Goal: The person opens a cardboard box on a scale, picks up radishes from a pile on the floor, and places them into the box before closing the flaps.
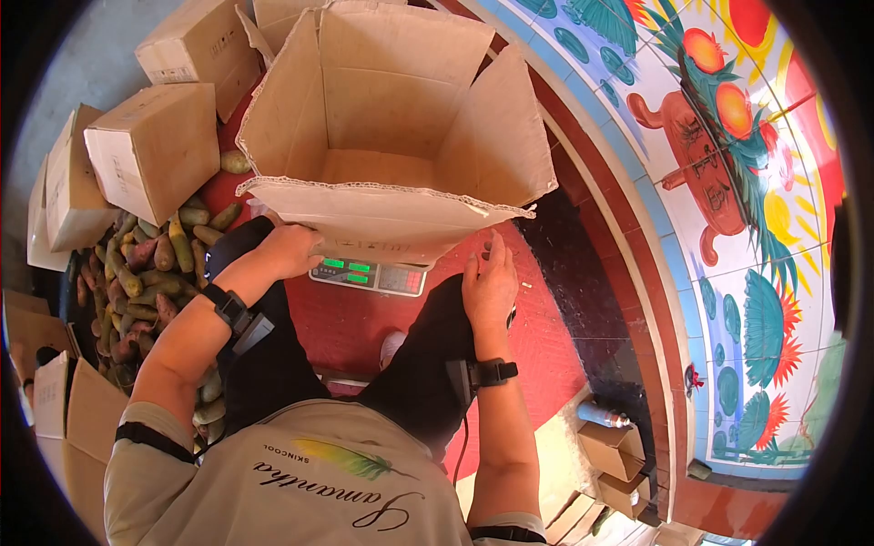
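A large cardboard box (382,218) stands in front of me with its top open and no contents visible inside. Under its near side, a digital scale (401,279) shows lit green digits. My left hand (289,250) is by the box's lower left, above my knee, with its fingers curled; whatever may be inside them is hidden. On the other side, my right hand (490,282) is held over my right knee near the box's lower right corner. Its fingers are apart and nothing is in them.
A heap of sweet-potato-like tubers (146,282) lies at left, beside several cardboard boxes (155,150). Red flooring (337,318) lies under the scale. A tiled, painted wall (655,182) curves along the right. Smaller cartons (612,450) and a bottle (603,415) are at lower right.
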A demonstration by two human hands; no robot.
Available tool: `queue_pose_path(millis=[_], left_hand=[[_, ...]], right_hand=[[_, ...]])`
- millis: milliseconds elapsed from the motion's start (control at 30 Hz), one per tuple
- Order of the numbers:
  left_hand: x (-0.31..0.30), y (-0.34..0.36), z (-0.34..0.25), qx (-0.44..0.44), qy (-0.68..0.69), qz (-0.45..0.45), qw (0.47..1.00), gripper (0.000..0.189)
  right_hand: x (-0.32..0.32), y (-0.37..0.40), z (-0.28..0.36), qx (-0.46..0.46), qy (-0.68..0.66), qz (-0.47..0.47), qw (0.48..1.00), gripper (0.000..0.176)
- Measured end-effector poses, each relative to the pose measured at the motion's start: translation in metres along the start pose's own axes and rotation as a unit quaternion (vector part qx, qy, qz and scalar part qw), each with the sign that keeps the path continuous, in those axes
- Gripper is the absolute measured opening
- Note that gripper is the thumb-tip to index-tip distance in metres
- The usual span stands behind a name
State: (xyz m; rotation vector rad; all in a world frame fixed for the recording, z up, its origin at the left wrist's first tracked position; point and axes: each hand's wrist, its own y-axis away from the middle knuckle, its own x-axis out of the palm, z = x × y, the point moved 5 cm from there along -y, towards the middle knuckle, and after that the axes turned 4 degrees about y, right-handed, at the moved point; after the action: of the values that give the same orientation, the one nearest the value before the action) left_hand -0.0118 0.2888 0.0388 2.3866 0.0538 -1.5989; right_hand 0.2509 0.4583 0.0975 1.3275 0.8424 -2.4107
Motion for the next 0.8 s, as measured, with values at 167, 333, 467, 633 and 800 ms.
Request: queue_pose_path(millis=[167, 333, 467, 633, 800], left_hand=[[-0.0005, 0.0008, 0.0001, 0.002, 0.005, -0.003, 1.000, 0.028], [-0.0016, 0.0012, -0.0014, -0.002, -0.005, 0.002, 1.000, 0.028], [0.0013, 0.0001, 0.0012, 0.016, -0.012, -0.005, 1.000, 0.027], [-0.0014, 0.0005, -0.0013, 0.004, -0.009, 0.009, 1.000, 0.027], [0.0015, 0.0009, 0.0020, 0.006, -0.013, 0.003, 1.000, 0.027]], right_hand=[[-0.0010, 0.0002, -0.0004, -0.002, -0.007, -0.006, 1.000, 0.046], [-0.0004, 0.0009, -0.0025, 0.003, -0.001, -0.004, 1.000, 0.046], [-0.0006, 0.0013, -0.0031, 0.006, -0.003, -0.005, 1.000, 0.046], [0.0007, 0.0016, -0.0054, -0.004, -0.012, -0.017, 1.000, 0.043], [-0.0012, 0.0015, -0.0043, 0.001, -0.009, -0.015, 1.000, 0.042]])
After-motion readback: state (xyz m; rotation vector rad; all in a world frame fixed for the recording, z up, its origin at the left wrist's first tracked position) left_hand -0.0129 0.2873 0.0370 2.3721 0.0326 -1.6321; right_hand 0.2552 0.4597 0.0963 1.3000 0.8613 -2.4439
